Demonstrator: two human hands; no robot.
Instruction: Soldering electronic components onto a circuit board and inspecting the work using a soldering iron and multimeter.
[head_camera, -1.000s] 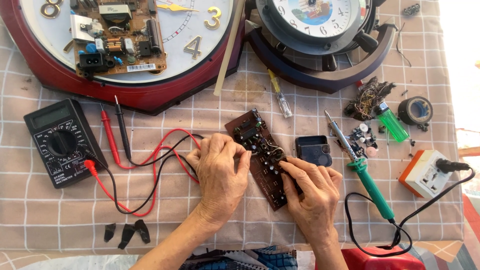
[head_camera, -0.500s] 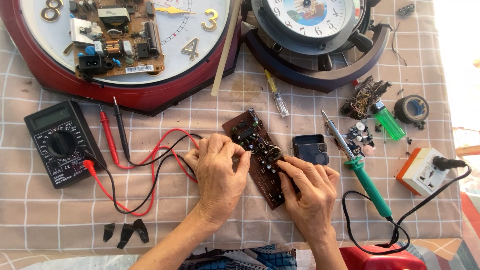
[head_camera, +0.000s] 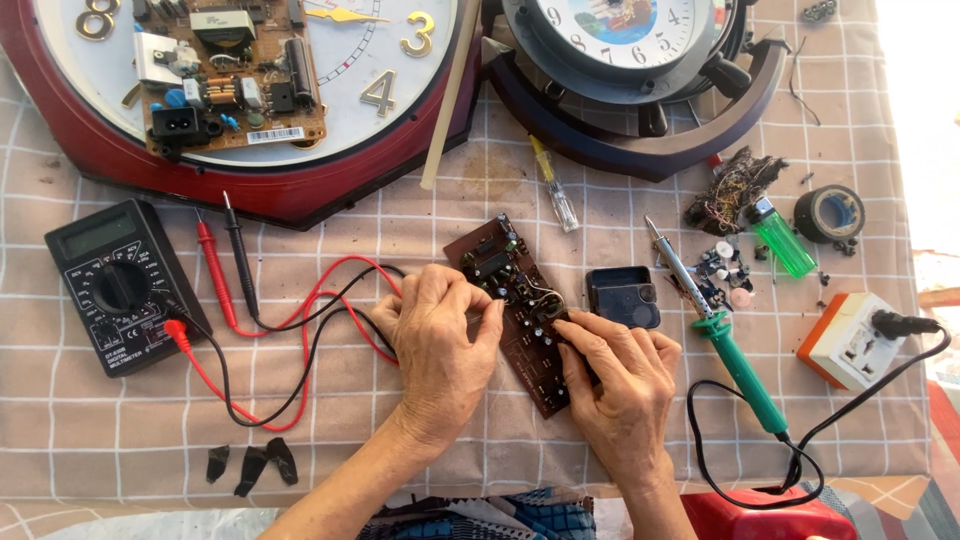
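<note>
A long brown circuit board (head_camera: 510, 290) with dark parts lies slanted on the checked cloth, held from both sides. My left hand (head_camera: 438, 352) grips its left edge, fingertips curled onto the board's middle. My right hand (head_camera: 622, 380) covers the lower right end, thumb and forefinger pinched at small parts near the board's centre. A small black square box (head_camera: 624, 296) sits just right of the board, above my right hand.
A black multimeter (head_camera: 120, 285) with red and black probe leads (head_camera: 300, 330) lies left. A green-handled soldering iron (head_camera: 720, 335) lies right, near a green lighter (head_camera: 780, 238), tape roll (head_camera: 828, 215) and orange-white socket (head_camera: 852, 338). Two opened clocks (head_camera: 250, 90) stand behind; a screwdriver (head_camera: 554, 186) lies between.
Both hands stay on the board with only slight finger shifts. The view has drifted a little; nothing else moved.
</note>
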